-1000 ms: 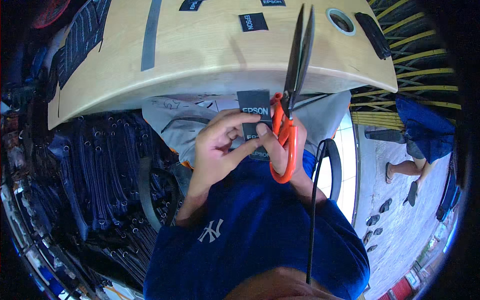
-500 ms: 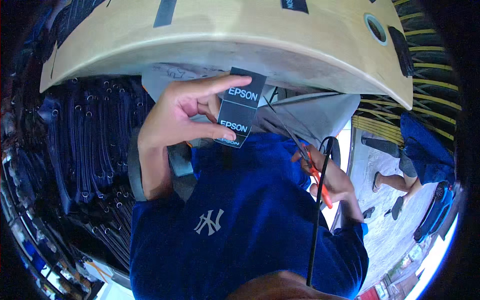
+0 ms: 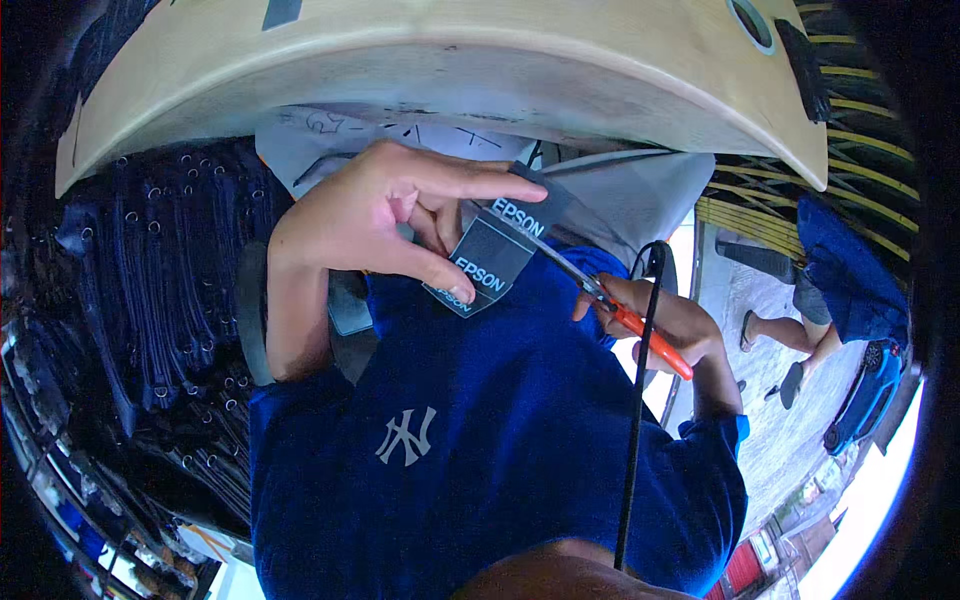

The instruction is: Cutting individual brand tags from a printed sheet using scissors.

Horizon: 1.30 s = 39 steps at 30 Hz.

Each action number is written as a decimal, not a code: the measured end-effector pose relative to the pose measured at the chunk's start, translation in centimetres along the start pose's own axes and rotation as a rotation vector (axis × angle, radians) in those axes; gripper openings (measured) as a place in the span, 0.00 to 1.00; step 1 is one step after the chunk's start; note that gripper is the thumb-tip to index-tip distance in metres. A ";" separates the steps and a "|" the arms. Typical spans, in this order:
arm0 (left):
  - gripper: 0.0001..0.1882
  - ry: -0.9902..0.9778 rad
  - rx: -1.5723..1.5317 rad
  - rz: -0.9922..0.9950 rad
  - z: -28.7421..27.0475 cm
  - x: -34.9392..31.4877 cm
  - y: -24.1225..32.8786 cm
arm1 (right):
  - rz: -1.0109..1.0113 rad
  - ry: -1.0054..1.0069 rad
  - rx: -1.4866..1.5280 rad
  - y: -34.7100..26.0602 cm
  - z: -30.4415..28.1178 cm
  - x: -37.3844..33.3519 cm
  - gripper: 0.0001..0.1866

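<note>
Between the thumb and fingers of my left hand [image 3: 350, 215] is a strip of black woven labels [image 3: 488, 264] with white lettering, tilted in front of my blue shirt. My right hand [image 3: 665, 310] grips a pair of scissors [image 3: 645, 335] by the orange handles. Their blades lie slantwise over the strip, along the line between its top label and the one below. The blades look nearly closed; whether the strip is cut through there I cannot tell. The strip's lower end curls by my left thumb.
A curved, light wooden table [image 3: 420, 45] stands ahead, with a dark label piece [image 3: 282, 12] on it. Dark straps with metal rings [image 3: 165, 300] hang at left. A black cord [image 3: 640, 420] runs beside my right hand. At right are another person's leg [image 3: 780, 335] and a folding gate [image 3: 860, 150].
The scissors have moved from beside the strip to across it, and their blades have come closer together. The strip has tilted and shifted slightly right and down with my left hand.
</note>
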<state>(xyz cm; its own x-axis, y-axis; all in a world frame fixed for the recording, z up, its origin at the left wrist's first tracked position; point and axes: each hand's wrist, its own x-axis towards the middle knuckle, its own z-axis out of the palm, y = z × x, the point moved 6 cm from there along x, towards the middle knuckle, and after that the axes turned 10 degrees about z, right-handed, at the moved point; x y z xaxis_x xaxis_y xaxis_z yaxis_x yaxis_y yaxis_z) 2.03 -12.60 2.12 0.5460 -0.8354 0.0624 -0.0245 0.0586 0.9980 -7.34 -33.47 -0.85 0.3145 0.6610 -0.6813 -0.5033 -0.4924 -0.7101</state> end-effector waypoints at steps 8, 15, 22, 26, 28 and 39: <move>0.37 -0.079 0.010 0.038 0.9 0.6 -0.1 | -0.122 -0.049 -0.047 0.0 0.3 0.6 0.38; 0.37 -0.043 -0.085 0.008 0.8 0.8 -0.2 | -0.124 -0.046 0.048 -0.6 0.3 0.8 0.50; 0.39 -0.012 -0.085 0.056 0.6 0.9 -0.2 | 0.009 -0.032 0.037 1.8 0.3 1.1 0.40; 0.39 -0.010 -0.107 -0.019 0.6 0.7 -0.5 | -0.102 -0.116 -0.056 1.5 0.1 0.8 0.27; 0.36 -0.028 -0.089 0.052 0.5 0.7 -0.3 | -0.054 -0.089 -0.087 2.5 0.3 0.9 0.27; 0.38 -0.033 -0.075 -0.041 0.7 0.9 -0.4 | -0.165 -0.119 -0.019 0.4 0.1 0.6 0.26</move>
<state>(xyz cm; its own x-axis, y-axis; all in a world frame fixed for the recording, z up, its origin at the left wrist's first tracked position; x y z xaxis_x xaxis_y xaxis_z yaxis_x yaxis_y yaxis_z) 1.99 -13.75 1.83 0.5174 -0.8554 0.0233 0.0608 0.0639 0.9961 -7.46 -33.19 -1.52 0.2931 0.7953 -0.5307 -0.4369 -0.3823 -0.8142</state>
